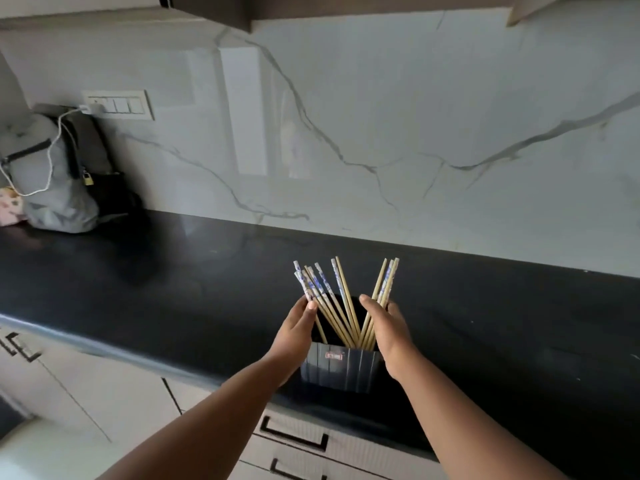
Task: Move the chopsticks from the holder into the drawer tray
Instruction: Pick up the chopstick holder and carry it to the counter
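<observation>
On black table (173, 289): dark ribbed holder (341, 367), red label unreadable; left hand (294, 332) and right hand (389, 332) each grip splayed wooden chopsticks (337, 306), some blue-patterned.

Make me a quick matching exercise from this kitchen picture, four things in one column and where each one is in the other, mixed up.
Things:
1. bundle of wooden chopsticks with blue-patterned tops
2. dark ribbed plastic holder
3. grey fabric backpack
4. white wall switch panel

Places:
A. on the marble wall, a charger plugged in
B. far left of the black counter, against the wall
C. standing in the holder, fanned out
D. near the counter's front edge, between both hands

Pairs: 1-C, 2-D, 3-B, 4-A
</observation>
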Demonstrator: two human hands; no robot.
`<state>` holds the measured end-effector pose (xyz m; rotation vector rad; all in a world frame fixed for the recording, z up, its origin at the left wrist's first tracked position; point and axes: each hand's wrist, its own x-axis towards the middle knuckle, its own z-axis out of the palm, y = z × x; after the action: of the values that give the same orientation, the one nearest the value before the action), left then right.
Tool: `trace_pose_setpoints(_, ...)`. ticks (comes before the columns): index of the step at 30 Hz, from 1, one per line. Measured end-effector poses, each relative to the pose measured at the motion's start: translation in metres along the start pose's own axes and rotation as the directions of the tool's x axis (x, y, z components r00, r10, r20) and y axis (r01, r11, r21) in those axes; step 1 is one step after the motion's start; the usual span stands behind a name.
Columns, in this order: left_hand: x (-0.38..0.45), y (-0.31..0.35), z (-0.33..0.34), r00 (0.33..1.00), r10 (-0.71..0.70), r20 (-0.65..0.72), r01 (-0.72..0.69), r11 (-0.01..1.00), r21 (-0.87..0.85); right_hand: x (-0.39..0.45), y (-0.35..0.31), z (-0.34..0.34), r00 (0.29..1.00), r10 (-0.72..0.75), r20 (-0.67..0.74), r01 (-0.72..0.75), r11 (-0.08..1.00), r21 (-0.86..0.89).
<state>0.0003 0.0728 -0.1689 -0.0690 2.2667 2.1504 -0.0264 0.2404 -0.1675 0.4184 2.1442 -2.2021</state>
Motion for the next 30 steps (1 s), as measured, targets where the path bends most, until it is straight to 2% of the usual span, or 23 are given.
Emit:
trace_pose_setpoints(5, 0.053, -0.001, 0.0, 0.987, 0.024, -0.156, -0.016, 0.998, 0.054, 0.054, -0.009, 0.017, 1.0, -0.016, -0.002, 0.016, 0.995, -0.095)
trace_pose_setpoints(11, 0.087, -0.007, -0.012, 0.979, 0.047, -0.199, -0.028, 0.995, 0.097, 0.082, -0.017, 0.035, 0.998, -0.04, -0.053, 0.032, 0.99, -0.14)
trace_pose_setpoints(15, 0.094, -0.011, -0.017, 0.985, 0.067, -0.158, -0.052, 0.994, 0.099, 0.083, -0.02, 0.038, 0.993, -0.039, -0.108, 0.018, 0.981, -0.191)
trace_pose_setpoints(17, 0.092, -0.013, -0.022, 0.993, 0.083, -0.08, -0.071, 0.987, 0.146, 0.077, -0.025, 0.036, 0.99, -0.037, -0.134, 0.007, 0.976, -0.217)
trace_pose_setpoints(18, 0.089, -0.015, -0.028, 0.994, 0.111, -0.016, -0.104, 0.969, 0.223, 0.072, -0.027, 0.036, 0.988, -0.043, -0.151, 0.01, 0.977, -0.213)
trace_pose_setpoints(19, 0.086, -0.019, -0.037, 0.985, 0.162, 0.053, -0.171, 0.916, 0.363, 0.066, -0.029, 0.035, 0.982, -0.047, -0.182, 0.008, 0.978, -0.209)
trace_pose_setpoints(20, 0.083, -0.025, -0.048, 0.967, 0.219, 0.13, -0.255, 0.815, 0.521, 0.059, -0.03, 0.034, 0.974, -0.049, -0.22, 0.001, 0.977, -0.211)
trace_pose_setpoints(22, 0.075, -0.045, -0.069, 0.927, 0.27, 0.261, -0.372, 0.559, 0.741, 0.043, -0.026, 0.031, 0.951, -0.074, -0.3, 0.003, 0.973, -0.23)
trace_pose_setpoints(24, 0.068, -0.067, -0.088, 0.926, 0.21, 0.314, -0.37, 0.328, 0.87, 0.022, -0.013, 0.031, 0.911, -0.151, -0.385, 0.044, 0.961, -0.272)
trace_pose_setpoints(25, 0.064, -0.078, -0.096, 0.937, 0.16, 0.31, -0.342, 0.244, 0.908, 0.01, -0.003, 0.033, 0.878, -0.226, -0.423, 0.085, 0.942, -0.326)
trace_pose_setpoints(26, 0.06, -0.089, -0.102, 0.951, 0.107, 0.292, -0.308, 0.196, 0.931, -0.002, 0.01, 0.037, 0.837, -0.32, -0.444, 0.129, 0.903, -0.409)
trace_pose_setpoints(28, 0.056, -0.101, -0.111, 0.967, 0.033, 0.253, -0.254, 0.187, 0.949, -0.028, 0.037, 0.047, 0.746, -0.529, -0.404, 0.2, 0.757, -0.622)
trace_pose_setpoints(30, 0.057, -0.105, -0.115, 0.964, 0.022, 0.266, -0.265, 0.194, 0.944, -0.057, 0.066, 0.061, 0.684, -0.696, -0.218, 0.279, 0.526, -0.803)
